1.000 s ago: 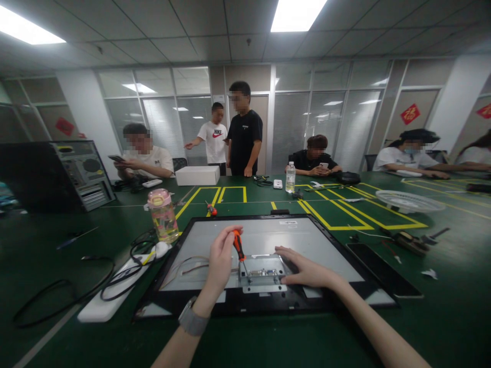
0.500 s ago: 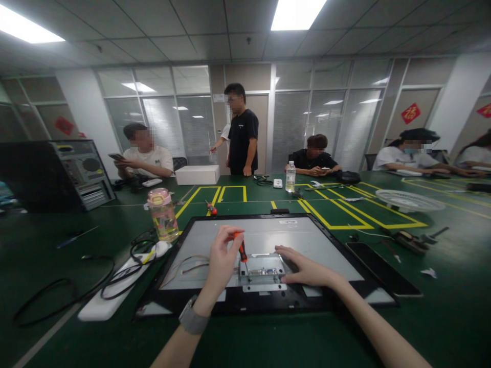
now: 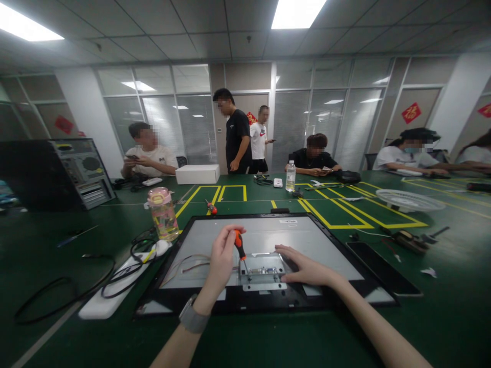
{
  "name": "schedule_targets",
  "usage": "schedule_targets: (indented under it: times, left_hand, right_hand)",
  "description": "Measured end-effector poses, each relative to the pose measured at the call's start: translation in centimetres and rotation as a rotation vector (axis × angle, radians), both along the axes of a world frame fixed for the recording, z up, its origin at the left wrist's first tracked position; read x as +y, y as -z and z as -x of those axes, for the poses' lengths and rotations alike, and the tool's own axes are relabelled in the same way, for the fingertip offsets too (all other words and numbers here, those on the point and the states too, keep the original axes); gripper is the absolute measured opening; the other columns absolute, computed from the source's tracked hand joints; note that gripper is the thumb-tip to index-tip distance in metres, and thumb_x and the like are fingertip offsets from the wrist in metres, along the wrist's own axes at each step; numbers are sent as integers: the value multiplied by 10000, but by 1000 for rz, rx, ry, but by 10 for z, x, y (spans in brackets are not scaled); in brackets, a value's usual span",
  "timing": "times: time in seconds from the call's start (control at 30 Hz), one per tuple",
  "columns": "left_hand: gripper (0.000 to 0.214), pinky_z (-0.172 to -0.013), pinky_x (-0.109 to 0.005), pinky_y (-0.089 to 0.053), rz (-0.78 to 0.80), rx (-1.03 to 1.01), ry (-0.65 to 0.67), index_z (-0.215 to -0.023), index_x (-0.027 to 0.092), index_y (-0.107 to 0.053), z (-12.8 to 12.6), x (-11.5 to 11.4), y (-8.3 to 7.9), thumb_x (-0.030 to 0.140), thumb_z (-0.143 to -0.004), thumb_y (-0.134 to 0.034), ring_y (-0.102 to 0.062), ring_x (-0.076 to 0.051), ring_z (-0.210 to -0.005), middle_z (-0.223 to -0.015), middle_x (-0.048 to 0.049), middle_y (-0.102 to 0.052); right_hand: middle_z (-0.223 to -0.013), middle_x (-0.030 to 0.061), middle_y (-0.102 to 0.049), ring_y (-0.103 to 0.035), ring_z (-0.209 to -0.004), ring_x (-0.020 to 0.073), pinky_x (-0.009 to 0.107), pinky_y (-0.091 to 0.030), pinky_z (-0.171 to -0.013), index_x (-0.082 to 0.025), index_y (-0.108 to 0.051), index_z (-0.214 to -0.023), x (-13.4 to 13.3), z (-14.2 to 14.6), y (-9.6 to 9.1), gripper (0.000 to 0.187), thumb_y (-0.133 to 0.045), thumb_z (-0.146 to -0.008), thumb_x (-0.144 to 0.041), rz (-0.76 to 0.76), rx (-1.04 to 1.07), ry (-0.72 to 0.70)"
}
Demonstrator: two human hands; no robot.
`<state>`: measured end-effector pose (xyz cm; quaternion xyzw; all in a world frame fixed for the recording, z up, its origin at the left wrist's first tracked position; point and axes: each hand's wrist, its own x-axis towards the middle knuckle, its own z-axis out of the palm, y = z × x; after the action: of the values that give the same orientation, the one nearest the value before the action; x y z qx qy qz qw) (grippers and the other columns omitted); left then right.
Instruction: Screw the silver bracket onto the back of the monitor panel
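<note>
A black-framed monitor panel (image 3: 314, 240) lies face down on the green table, with a small metal bracket (image 3: 262, 273) on its grey back. My left hand (image 3: 221, 258) is closed round an orange-and-black screwdriver (image 3: 240, 246), held upright with its tip on the bracket's left side. My right hand (image 3: 305, 266) rests on the bracket's right edge, fingers together and pressing down. Thin wires (image 3: 187, 263) run across the panel left of the bracket.
A pink-lidded bottle (image 3: 163, 213), black cables (image 3: 115, 278) and a white foam strip (image 3: 103, 301) lie to the left, a computer case (image 3: 57, 174) beyond. A phone-like slab (image 3: 383, 271), a fan grille (image 3: 408, 200) and tools are on the right. Several people sit or stand at the far side.
My hands stay on the screwdriver and bracket; the screwdriver handle shifts slightly in my left fingers. The standing people at the back have moved, one stepping to the right.
</note>
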<state>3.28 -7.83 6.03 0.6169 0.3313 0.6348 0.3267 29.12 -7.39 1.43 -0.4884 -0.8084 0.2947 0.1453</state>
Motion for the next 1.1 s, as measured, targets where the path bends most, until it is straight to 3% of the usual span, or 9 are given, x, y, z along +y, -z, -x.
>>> schedule_targets:
  times: [0.13, 0.27, 0.47, 0.63, 0.87, 1.1]
  left_hand:
    - [189, -706, -252, -457, -66, 60, -20, -852, 163, -678, 1, 2, 1, 320, -838, -573, -574, -149, -763, -870, -41, -593]
    - [254, -807, -287, -458, 17, 0, 20, -996, 164, -659, 1, 2, 2, 316, -887, -488, -610, -181, -866, -883, -59, -656]
    - [232, -735, -268, -461, -47, 63, -16, -922, 163, -692, 1, 1, 1, 331, -851, -549, -583, -164, -785, -861, -50, -610]
    - [291, -823, -300, -460, 38, 8, 3, -1001, 153, -669, 1, 0, 0, 327, -891, -463, -616, -192, -888, -842, -59, -651]
    - [149, -714, -254, -459, -73, 68, -64, -864, 170, -680, 1, 3, 3, 293, -803, -622, -567, -145, -741, -815, -22, -563]
    - [284, -815, -305, -463, 20, 14, -25, -953, 149, -675, 2, 0, -1, 289, -887, -437, -612, -194, -875, -872, -70, -657]
  right_hand:
    - [-1541, 112, -242, -222, -1409, 296, 421, -190, -1171, -183, -317, -1446, 1, 0, 2, 878, -657, -740, -579, 1, 6, -2]
    - [-1541, 122, -239, -220, -1410, 289, 413, -198, -1169, -169, -313, -1447, 1, -1, 2, 877, -659, -745, -564, 4, 0, -1]
    - [-1543, 120, -237, -214, -1413, 289, 411, -186, -1172, -168, -323, -1444, 3, -2, 4, 879, -663, -741, -572, -8, 10, -9]
    - [-1541, 117, -241, -220, -1410, 290, 421, -194, -1169, -177, -321, -1444, 3, -1, 4, 875, -664, -741, -567, -4, 9, -7]
    - [-1542, 114, -244, -221, -1409, 295, 418, -191, -1169, -183, -330, -1440, 4, -3, 6, 866, -664, -740, -571, -16, 20, -16]
    - [-1540, 121, -244, -220, -1410, 299, 423, -186, -1171, -168, -331, -1440, 2, -1, 3, 874, -662, -738, -569, -11, 7, -2]
